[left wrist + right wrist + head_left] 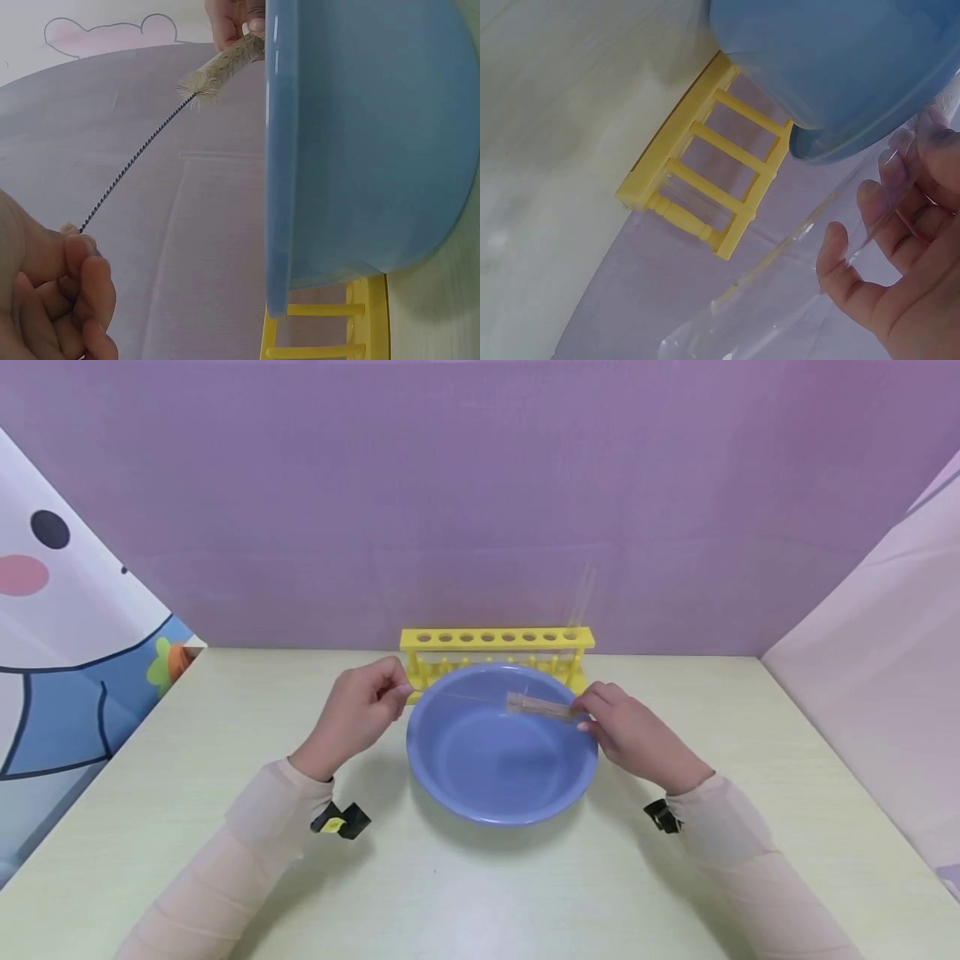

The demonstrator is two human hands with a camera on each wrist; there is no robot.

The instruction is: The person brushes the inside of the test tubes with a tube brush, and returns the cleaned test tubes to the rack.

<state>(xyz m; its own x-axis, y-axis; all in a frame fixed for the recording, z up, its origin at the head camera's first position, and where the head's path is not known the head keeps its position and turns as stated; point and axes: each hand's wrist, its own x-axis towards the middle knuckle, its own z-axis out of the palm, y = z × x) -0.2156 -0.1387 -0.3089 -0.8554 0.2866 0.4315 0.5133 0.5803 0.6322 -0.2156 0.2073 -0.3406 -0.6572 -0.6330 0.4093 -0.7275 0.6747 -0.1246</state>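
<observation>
Above the blue basin (502, 777), my left hand (356, 714) pinches the end of a twisted wire handle on a test tube brush (142, 154). Pale bristles (201, 84) stick out at the mouth of a clear test tube (542, 706), with the rest of the brush head inside. That tube lies nearly level, its mouth facing left. My right hand (633, 735) grips it near the basin's right rim. In the right wrist view, the tube's clear wall (772, 281) runs past the fingers.
A yellow test tube rack (495, 639) stands just behind the basin, with a row of holes. Thin clear glass (582, 597) rises from its right end. A purple backdrop (480, 502) hangs behind the pale table (465, 893).
</observation>
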